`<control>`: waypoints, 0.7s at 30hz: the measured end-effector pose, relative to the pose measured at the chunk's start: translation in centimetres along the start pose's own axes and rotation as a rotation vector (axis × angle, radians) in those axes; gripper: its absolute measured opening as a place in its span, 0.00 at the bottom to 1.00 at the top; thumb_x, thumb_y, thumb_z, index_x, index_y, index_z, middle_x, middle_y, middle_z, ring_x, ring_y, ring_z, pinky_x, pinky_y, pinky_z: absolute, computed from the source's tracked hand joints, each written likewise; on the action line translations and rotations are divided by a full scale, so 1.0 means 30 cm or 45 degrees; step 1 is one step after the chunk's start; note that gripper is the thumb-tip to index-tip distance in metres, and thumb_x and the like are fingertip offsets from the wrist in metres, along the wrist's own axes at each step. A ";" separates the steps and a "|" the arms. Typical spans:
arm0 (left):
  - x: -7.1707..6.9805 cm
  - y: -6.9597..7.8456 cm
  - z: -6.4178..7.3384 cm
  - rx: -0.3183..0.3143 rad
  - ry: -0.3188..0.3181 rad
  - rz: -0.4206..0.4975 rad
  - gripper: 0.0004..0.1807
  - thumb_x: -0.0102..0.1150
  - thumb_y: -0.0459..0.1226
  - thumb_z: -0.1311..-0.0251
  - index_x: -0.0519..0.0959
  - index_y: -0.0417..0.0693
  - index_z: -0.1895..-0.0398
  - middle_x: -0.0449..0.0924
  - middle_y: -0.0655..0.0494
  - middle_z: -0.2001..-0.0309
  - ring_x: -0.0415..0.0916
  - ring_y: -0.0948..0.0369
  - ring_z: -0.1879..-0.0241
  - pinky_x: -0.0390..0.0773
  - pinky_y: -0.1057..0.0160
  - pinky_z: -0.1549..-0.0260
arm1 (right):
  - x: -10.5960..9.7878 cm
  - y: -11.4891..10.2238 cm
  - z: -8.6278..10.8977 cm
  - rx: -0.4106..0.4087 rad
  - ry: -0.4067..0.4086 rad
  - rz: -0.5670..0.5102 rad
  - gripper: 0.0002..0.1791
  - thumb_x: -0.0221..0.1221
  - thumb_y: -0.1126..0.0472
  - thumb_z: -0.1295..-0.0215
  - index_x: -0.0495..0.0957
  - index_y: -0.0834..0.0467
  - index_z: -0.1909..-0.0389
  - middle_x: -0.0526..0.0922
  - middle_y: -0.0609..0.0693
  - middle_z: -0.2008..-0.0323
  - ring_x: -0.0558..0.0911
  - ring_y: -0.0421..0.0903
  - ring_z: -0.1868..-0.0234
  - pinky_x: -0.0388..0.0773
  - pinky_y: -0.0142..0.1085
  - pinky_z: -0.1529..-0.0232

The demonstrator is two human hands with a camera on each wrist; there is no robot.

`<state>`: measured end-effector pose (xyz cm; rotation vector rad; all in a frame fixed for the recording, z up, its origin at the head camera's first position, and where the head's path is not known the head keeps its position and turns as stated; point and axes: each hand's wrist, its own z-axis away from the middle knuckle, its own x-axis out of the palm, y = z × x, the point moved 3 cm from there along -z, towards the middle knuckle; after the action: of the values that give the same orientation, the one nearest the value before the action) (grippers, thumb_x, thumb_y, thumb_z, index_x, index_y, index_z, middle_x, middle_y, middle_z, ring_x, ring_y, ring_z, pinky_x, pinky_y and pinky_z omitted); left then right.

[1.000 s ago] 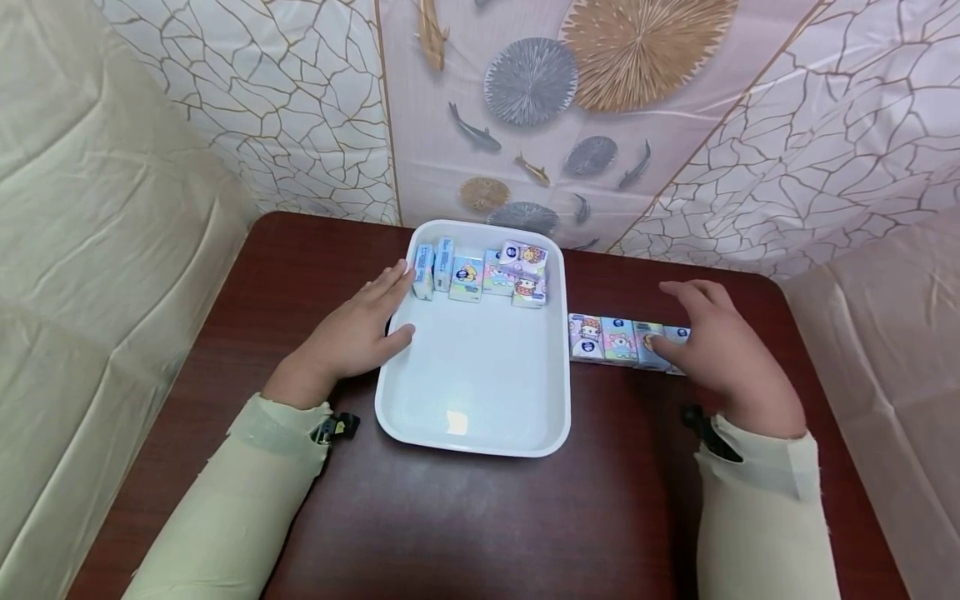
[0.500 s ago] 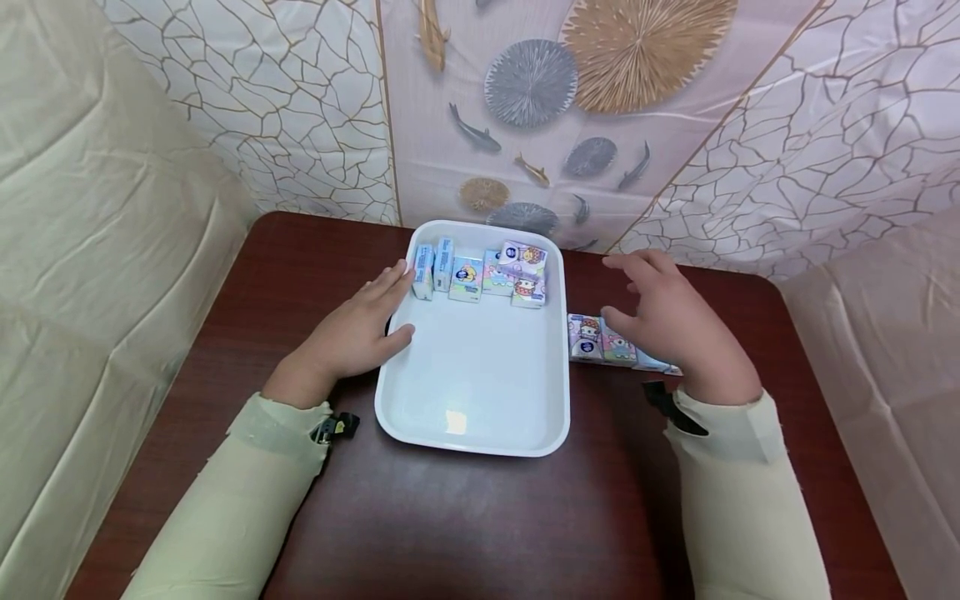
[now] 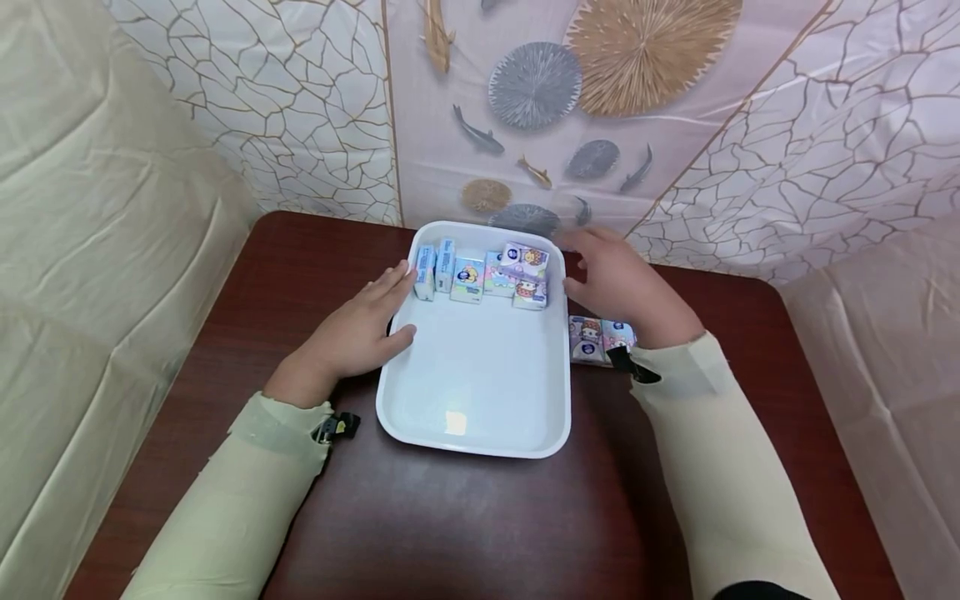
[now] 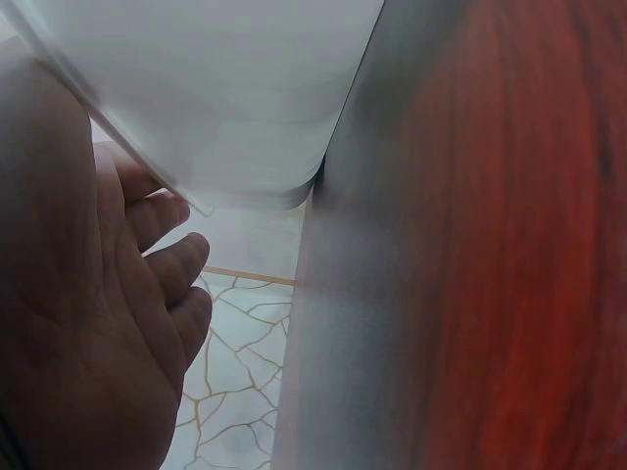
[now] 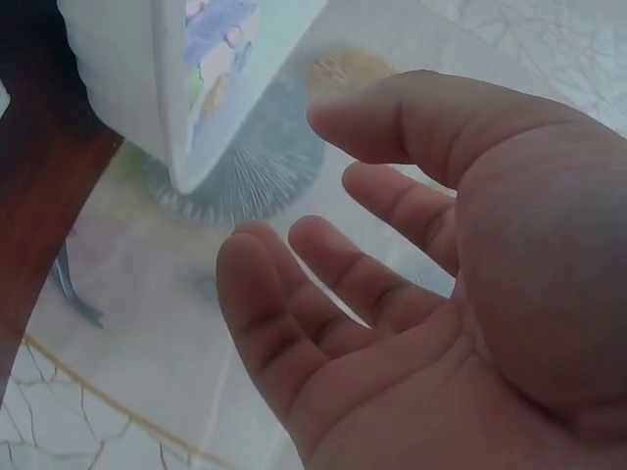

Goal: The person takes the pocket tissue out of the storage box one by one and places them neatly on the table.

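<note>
A white tray [image 3: 480, 375] lies on the table. Along its far end stand several small cartoon-printed tissue packs [image 3: 467, 282]; at the right, a purple pack [image 3: 523, 260] rests on another pack [image 3: 530, 293]. My left hand [image 3: 348, 337] touches the tray's left rim, fingers stretched along it and thumb over the edge. In the left wrist view the palm faces the tray's outer wall [image 4: 225, 98]. Just beyond the tray's far right corner, my right hand [image 3: 618, 279] hovers with loosely bent fingers. The right wrist view shows nothing held in that hand [image 5: 421, 284].
To the right of the tray, a row of tissue packs [image 3: 585, 340] lies on the dark red-brown table [image 3: 450, 525], partly hidden by the right forearm. A patterned cloth backdrop [image 3: 322, 108] rises behind the table, with pale cloth [image 3: 120, 208] at the sides.
My right hand has moved left and away from me, from over the row of tissue packs to the tray's far right corner. The left hand, tray and packs stay as they were.
</note>
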<state>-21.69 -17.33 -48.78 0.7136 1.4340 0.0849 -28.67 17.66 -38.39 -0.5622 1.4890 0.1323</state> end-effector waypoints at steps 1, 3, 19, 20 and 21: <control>0.000 -0.001 0.000 0.001 0.001 0.002 0.45 0.51 0.54 0.25 0.42 0.57 0.13 0.35 0.58 0.13 0.39 0.53 0.14 0.50 0.45 0.17 | 0.006 -0.004 -0.016 -0.007 -0.009 0.010 0.33 0.66 0.60 0.31 0.71 0.56 0.25 0.72 0.59 0.29 0.84 0.58 0.43 0.86 0.53 0.44; 0.002 -0.003 0.000 0.002 0.004 0.000 0.45 0.50 0.55 0.25 0.42 0.57 0.13 0.35 0.59 0.13 0.39 0.53 0.14 0.49 0.45 0.17 | 0.016 -0.014 -0.044 -0.003 -0.031 0.023 0.32 0.65 0.59 0.31 0.72 0.55 0.26 0.73 0.58 0.30 0.82 0.57 0.44 0.86 0.53 0.44; 0.006 -0.008 -0.001 0.011 0.006 0.003 0.46 0.52 0.54 0.25 0.41 0.57 0.13 0.35 0.58 0.12 0.39 0.52 0.14 0.48 0.44 0.17 | 0.068 -0.056 -0.202 0.090 -0.346 0.077 0.38 0.62 0.71 0.36 0.73 0.43 0.26 0.65 0.55 0.22 0.74 0.57 0.31 0.78 0.55 0.34; 0.006 -0.008 -0.001 0.011 0.007 -0.001 0.46 0.51 0.55 0.25 0.41 0.57 0.13 0.35 0.58 0.12 0.39 0.52 0.14 0.48 0.45 0.17 | 0.068 -0.062 -0.206 0.091 -0.362 0.084 0.38 0.60 0.72 0.35 0.73 0.42 0.26 0.66 0.54 0.23 0.74 0.56 0.33 0.79 0.54 0.35; 0.006 -0.009 -0.001 0.009 0.009 -0.002 0.46 0.51 0.54 0.25 0.41 0.58 0.13 0.35 0.58 0.13 0.38 0.53 0.14 0.48 0.45 0.17 | 0.069 -0.068 -0.210 0.090 -0.379 0.098 0.38 0.58 0.73 0.34 0.73 0.40 0.26 0.66 0.54 0.23 0.73 0.55 0.33 0.79 0.53 0.36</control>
<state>-21.80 -17.44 -49.08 0.7184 1.4424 0.0813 -33.30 12.65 -39.70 -0.4086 1.2202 0.2132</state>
